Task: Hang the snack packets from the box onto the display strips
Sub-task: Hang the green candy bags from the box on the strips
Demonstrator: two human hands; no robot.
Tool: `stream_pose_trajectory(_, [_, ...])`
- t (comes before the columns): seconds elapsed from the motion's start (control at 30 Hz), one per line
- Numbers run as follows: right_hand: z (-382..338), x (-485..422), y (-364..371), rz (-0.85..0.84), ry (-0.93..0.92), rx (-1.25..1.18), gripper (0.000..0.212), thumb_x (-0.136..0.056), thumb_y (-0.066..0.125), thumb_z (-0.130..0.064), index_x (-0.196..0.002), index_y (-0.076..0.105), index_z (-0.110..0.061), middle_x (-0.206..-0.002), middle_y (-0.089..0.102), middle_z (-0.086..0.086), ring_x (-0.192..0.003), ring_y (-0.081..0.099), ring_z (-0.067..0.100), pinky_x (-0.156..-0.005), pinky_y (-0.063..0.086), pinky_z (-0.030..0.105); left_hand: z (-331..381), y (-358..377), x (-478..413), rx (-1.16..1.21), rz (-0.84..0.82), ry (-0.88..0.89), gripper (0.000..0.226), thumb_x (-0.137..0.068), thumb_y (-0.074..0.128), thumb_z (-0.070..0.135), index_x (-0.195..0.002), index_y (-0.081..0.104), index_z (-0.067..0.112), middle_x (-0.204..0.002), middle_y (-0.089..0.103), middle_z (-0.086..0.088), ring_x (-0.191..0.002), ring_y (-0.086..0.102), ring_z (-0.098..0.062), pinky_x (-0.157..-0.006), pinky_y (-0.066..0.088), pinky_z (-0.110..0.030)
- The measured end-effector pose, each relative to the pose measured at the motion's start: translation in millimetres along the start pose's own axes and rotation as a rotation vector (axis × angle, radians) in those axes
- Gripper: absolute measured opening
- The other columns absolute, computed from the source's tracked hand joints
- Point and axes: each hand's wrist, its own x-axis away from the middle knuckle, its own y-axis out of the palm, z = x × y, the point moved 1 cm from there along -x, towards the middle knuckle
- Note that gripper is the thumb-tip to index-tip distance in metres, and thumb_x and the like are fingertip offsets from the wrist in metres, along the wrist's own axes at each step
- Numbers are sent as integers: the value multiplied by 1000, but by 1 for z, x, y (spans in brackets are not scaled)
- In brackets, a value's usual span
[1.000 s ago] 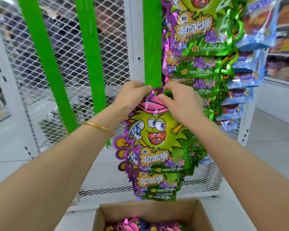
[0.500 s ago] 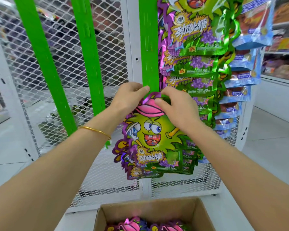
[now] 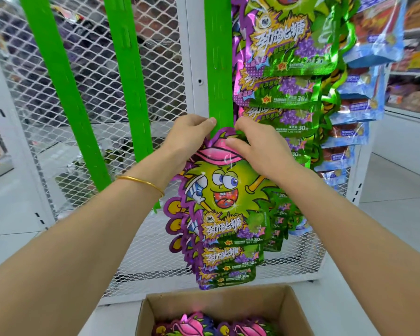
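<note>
A green and purple snack packet (image 3: pixel 224 190) with a cartoon face is pressed against the middle green display strip (image 3: pixel 219 69). My left hand (image 3: pixel 188 139) pinches its top left corner and my right hand (image 3: pixel 260 146) grips its top right at the pink cap. Below it more packets (image 3: pixel 228 263) of the same kind hang overlapped on the strip. At the bottom, the cardboard box (image 3: pixel 284 309) stands open with further packets (image 3: pixel 211 327) inside.
Two bare green strips (image 3: pixel 129 76) (image 3: pixel 58 88) hang on the white mesh panel (image 3: pixel 92 69) to the left. A full column of the same packets (image 3: pixel 281 64) and blue packets (image 3: pixel 359 110) hangs to the right. Shop shelves stand at the far right.
Both hands and the packet have stayed at the strip with only small shifts; the view has tilted a little, and the packets hanging below have swung slightly.
</note>
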Motion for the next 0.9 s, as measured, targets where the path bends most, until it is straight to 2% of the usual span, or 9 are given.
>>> stream_pose_trajectory(0.07, [2, 0, 2, -37, 7, -27, 33, -92, 51, -42, -107, 48, -13, -100, 63, 13, -93, 57, 33, -72, 44, 39, -1, 1, -1, 1, 11, -8, 33, -95, 49, 30, -66, 54, 13, -70, 55, 3, -65, 46, -3, -60, 34, -15])
stream_pose_trajectory(0.17, [4, 4, 8, -91, 11, -20, 34, -92, 51, -41, -108, 47, -12, -95, 60, 12, -91, 57, 31, -71, 43, 38, -3, 1, -2, 60, 32, 5, 25, -95, 50, 27, -89, 63, 6, -63, 52, -3, -56, 46, -10, -56, 38, -21])
stream_pose_trajectory(0.27, [6, 14, 16, -129, 27, -14, 37, -91, 51, -43, -106, 44, -10, -95, 61, 12, -89, 58, 32, -67, 42, 36, -6, -1, 1, 98, 39, 20, 26, -94, 51, 26, -105, 60, 4, -63, 54, -4, -53, 54, -12, -52, 44, -12])
stream_pose_trajectory(0.4, [5, 29, 21, -35, 62, 7, 40, -91, 51, -42, -114, 43, -10, -106, 60, 10, -93, 59, 31, -73, 47, 38, -13, -2, 13, -43, 74, 115, 31, -93, 52, 26, -120, 55, 11, -86, 67, -4, -80, 64, -15, -70, 47, -20])
stream_pose_trajectory(0.5, [10, 52, 21, 131, 62, 74, 41, -90, 57, -26, -125, 45, -11, -120, 52, 8, -106, 53, 27, -78, 42, 33, -31, 0, 29, -130, 153, 192, 40, -90, 56, 22, -129, 47, 18, -114, 63, 1, -106, 57, -11, -88, 41, -24])
stream_pose_trajectory(0.6, [19, 94, 33, 252, 49, 38, 34, -86, 60, -13, -119, 53, -10, -114, 55, 8, -103, 54, 29, -82, 45, 37, -65, 9, 56, -131, 221, 249, 41, -86, 60, 18, -125, 50, 18, -114, 61, 4, -108, 54, -5, -91, 43, -27])
stream_pose_trajectory(0.67, [29, 129, 56, 147, 120, -75, 29, -87, 57, -10, -115, 54, -12, -110, 55, 6, -95, 57, 25, -76, 49, 40, -95, 21, 83, -103, 176, 229, 37, -85, 57, 20, -122, 52, 19, -110, 61, 7, -107, 54, -4, -90, 42, -24])
stream_pose_trajectory(0.73, [44, 167, 90, -114, 233, -162, 26, -90, 53, -10, -116, 54, -13, -111, 53, 5, -91, 58, 22, -77, 49, 41, -129, 38, 117, -138, 45, 147, 36, -87, 56, 19, -123, 51, 17, -110, 60, 6, -108, 52, -5, -91, 38, -21])
stream_pose_trajectory(0.9, [113, 259, 196, -725, 610, -127, 36, -88, 58, -18, -123, 51, -7, -124, 56, 14, -112, 54, 28, -93, 40, 31, -193, 74, 167, -217, -312, -105, 39, -88, 55, 4, -127, 49, 6, -121, 59, -8, -113, 54, -18, -85, 34, -12])
